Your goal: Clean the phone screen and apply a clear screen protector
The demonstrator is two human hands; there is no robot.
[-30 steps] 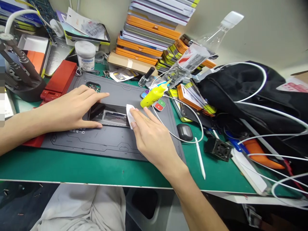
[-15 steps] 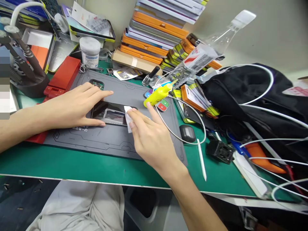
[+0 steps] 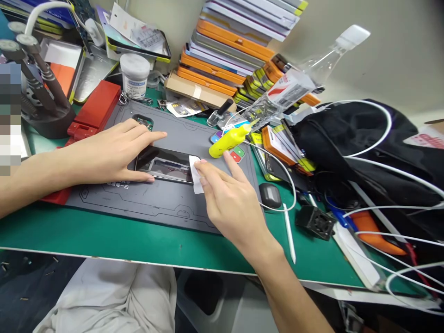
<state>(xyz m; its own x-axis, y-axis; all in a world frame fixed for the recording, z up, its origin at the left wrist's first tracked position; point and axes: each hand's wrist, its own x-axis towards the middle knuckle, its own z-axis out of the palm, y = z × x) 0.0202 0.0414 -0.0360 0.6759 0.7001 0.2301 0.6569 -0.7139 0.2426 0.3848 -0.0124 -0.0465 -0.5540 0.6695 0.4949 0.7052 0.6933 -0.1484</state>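
A dark smartphone (image 3: 169, 165) lies on the grey work mat (image 3: 138, 203), its glossy face reflecting light. My left hand (image 3: 120, 150) rests over the phone's left end, thumb and fingers spread along its two long sides. At the phone's right end, my right hand (image 3: 232, 199) pinches a white wipe (image 3: 196, 175) against the glass. Just beyond the right fingers lies a yellow squeeze bottle (image 3: 229, 140) with a thin nozzle. Part of the phone is hidden under my left hand.
A red clamp (image 3: 95, 108) lies left of the mat. Behind are a white paste jar (image 3: 134, 76), stacked orange cases (image 3: 225, 46) and a tilted clear bottle (image 3: 287, 88). To the right are a black earbud case (image 3: 270, 195), a white stylus (image 3: 289, 236) and a black bag (image 3: 364, 134).
My right hand has slid the wipe a little to the right, to the phone's right end. The left hand keeps its place on the phone. The camera view has shifted slightly.
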